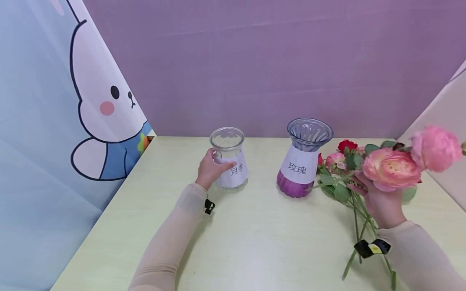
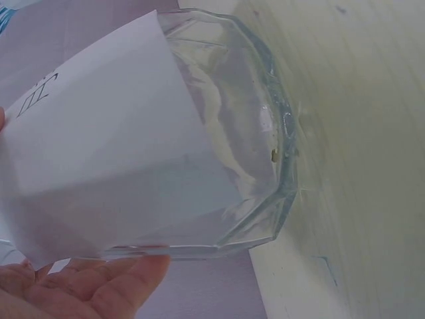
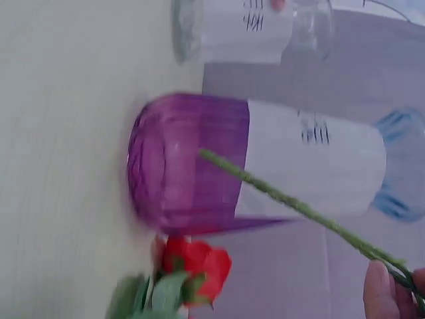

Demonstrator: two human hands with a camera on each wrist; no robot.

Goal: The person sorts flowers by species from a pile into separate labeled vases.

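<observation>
My left hand [image 1: 212, 167] grips the side of a clear glass vase [image 1: 231, 184], thumb over its white paper label, which reads 月季. The vase stands upright on the table; its faceted base [image 2: 265, 133] fills much of the left wrist view. On the right, my right hand [image 1: 386, 204] pinches the green stem [image 3: 299, 206] of a pink flower [image 1: 435, 149], held above other flowers. The stem's cut end points left, in front of the purple-bottomed glass vase [image 1: 295, 184], labelled 玫瑰. A second large pink-orange bloom [image 1: 391, 167] is by the hand; whether it is held I cannot tell.
Red roses [image 1: 346, 146] and more pink blooms with leaves lie on the pale table [image 1: 255, 250] right of the purple vase, long stems [image 1: 354, 230] toward the front edge. A purple backdrop [image 1: 273, 68] stands behind, a rabbit-print curtain [image 1: 98, 81] at left.
</observation>
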